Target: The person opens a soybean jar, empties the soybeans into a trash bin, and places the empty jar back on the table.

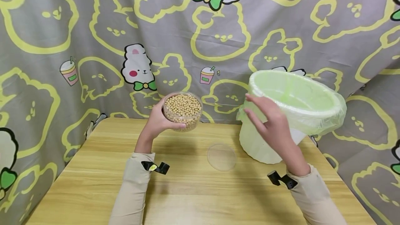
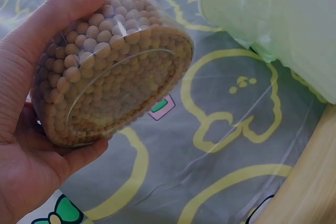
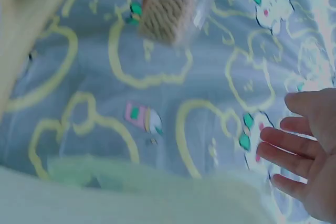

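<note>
My left hand (image 1: 158, 120) grips a clear round plastic tub (image 2: 113, 61) from its left side, thumb along the near wall. Soybeans (image 1: 182, 104) fill it almost to its open top. The tub is held up above the back of the table, tilted a little. My right hand (image 1: 272, 122) is raised in front of the bin, holding nothing; the right wrist view shows its fingers spread and relaxed. A pale bin (image 1: 259, 145), lined with a thin green plastic bag (image 1: 326, 114), leans to the right with its wide mouth upward. A clear round lid (image 1: 222, 157) lies flat on the table between the hands.
The wooden table (image 1: 200, 197) reaches back to a grey patterned curtain (image 1: 175, 37) that hangs behind and on both sides. The bin takes up the table's back right corner, its bag folded over the rim.
</note>
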### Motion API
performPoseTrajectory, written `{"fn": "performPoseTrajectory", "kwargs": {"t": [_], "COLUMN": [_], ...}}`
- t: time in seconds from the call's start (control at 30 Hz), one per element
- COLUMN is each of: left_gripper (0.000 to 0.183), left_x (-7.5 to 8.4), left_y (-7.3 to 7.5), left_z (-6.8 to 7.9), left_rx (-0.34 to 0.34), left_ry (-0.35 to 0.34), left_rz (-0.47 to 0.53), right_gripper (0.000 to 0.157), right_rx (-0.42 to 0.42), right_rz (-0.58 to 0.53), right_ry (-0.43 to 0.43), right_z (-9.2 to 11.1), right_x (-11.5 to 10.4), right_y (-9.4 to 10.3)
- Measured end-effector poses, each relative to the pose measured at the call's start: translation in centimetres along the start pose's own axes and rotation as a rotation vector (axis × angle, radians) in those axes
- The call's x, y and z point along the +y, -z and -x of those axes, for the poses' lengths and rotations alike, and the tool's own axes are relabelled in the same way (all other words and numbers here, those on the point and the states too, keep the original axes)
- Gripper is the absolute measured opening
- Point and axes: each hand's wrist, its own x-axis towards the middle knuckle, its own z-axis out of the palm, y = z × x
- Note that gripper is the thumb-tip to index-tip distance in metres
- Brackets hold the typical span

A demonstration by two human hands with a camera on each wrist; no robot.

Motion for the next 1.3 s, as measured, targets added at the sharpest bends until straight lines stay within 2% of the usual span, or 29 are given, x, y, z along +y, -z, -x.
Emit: {"fn": "performPoseTrajectory", "kwargs": {"t": [0.1, 0.23, 0.37, 0.5, 0.77, 0.97, 1.13, 1.3], "left_gripper": [0.103, 0.104, 0.104, 0.104, 0.106, 0.107, 0.105, 0.103], "left_x": [0.1, 0.2, 0.2, 0.3, 0.9, 1.1, 1.5, 2.8], "left_y": [-0.2, -0.4, -0.6, -0.8, -1.3, -2.0, -3.5, -5.5], "left_z": [-0.1, -0.1, -0.2, -0.1, 0.3, 0.2, -0.2, -1.7], "left_rx": [-0.001, -0.005, -0.003, 0.001, -0.005, 0.001, 0.021, 0.027], "left_ry": [-0.001, -0.011, -0.010, -0.004, 0.021, 0.014, 0.027, 0.024], "left_rz": [0.000, 0.000, -0.001, -0.007, -0.023, -0.033, 0.007, 0.001], "right_gripper": [0.037, 0.032, 0.029, 0.030, 0.024, 0.022, 0.019, 0.017], "right_rx": [0.112, 0.181, 0.134, 0.084, 0.146, 0.176, 0.208, 0.255], "right_rz": [0.067, 0.183, 0.298, 0.370, 0.378, 0.397, 0.374, 0.363], "right_ry": [-0.035, -0.113, -0.162, -0.159, -0.118, -0.110, -0.104, -0.091], "right_z": [-0.1, 0.5, 1.7, 2.6, 3.2, 3.1, 2.9, 3.0], "right_x": [0.7, 1.8, 2.8, 3.4, 4.2, 4.6, 4.7, 4.8], "right_y": [1.3, 3.0, 4.2, 4.5, 3.5, 3.0, 2.8, 2.5]}}
